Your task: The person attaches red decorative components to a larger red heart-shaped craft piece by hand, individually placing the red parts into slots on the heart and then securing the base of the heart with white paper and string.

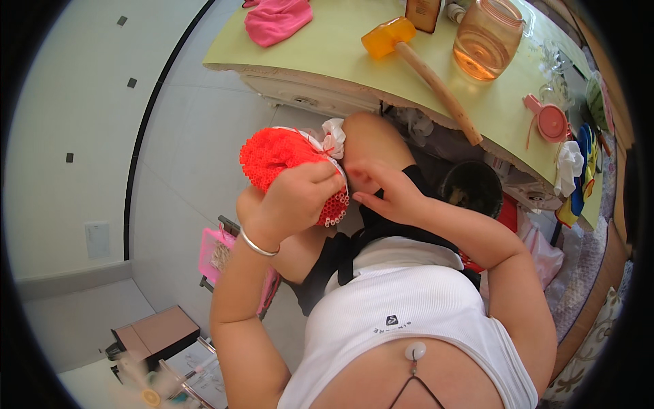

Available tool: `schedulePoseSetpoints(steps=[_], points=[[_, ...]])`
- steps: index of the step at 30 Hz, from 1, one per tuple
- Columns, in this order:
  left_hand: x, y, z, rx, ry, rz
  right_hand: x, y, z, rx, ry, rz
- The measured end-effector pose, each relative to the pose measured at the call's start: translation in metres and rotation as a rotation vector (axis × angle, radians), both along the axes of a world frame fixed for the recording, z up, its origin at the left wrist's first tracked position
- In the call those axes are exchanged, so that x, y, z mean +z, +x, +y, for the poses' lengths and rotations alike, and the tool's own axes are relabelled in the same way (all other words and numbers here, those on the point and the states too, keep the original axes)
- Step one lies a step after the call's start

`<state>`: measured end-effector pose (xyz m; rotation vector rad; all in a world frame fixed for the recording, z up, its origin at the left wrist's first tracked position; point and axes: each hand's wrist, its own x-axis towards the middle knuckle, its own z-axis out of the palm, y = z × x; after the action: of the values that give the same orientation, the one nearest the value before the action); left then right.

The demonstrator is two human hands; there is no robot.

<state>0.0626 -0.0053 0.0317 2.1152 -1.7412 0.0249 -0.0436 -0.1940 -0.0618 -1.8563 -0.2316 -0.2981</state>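
Observation:
A thick bundle of thin red tubes (pixel 272 157), their round hollow ends showing at the lower right, rests on my legs. White wrapping (pixel 333 138) is bunched at its far right side, and a white band runs along its edge. My left hand (pixel 300 201) lies over the near side of the bundle, fingers bent and pressed together at its edge. Whether a single tube is pinched there is hidden. Just right of the bundle, my right hand (pixel 392 194) has its thumb apart from the fingers and nothing visible in it.
On the yellow-green table (pixel 327 51) lie a mallet (pixel 432 82) with an orange head, a pink cloth (pixel 278 20), a large jar of liquid (pixel 487 41) and a pink round tool (pixel 550 123). A black bucket (pixel 471 189) stands under its edge. A pink basket (pixel 212 255) is at left.

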Motion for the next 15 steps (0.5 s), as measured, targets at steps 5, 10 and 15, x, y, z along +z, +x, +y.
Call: schedulePoseSetpoints(steps=[5,10,15], points=[[0.065,-0.005,-0.015,0.029,-0.251,0.052,0.031,0.04,0.022,0.211,0.234,-0.097],[0.013,0.002,0.026,0.466,-0.556,0.533,0.024,0.047,0.031,0.256,0.363,0.053],[-0.072,-0.019,0.045,0.463,-0.155,0.327,0.019,0.042,0.038,0.228,0.373,0.035]])
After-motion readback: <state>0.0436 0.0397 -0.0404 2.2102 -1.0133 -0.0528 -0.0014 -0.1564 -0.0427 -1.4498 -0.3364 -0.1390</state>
